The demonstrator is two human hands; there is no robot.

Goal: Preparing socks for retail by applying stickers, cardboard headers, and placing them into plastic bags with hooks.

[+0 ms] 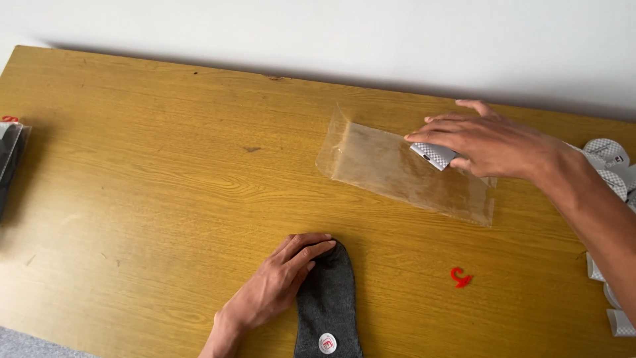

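Clear bag [404,171]: flat on the wooden surface [165,166], far right of middle, nothing visibly inside.
Right hand [487,142]: grip pinching a checkered grey-white card [434,154] over the bag.
Left hand [278,282]: grip released, flat on the dark grey sock [328,298].
Sock: near edge, round white sticker.
Red hook [460,277]: beside the sock.
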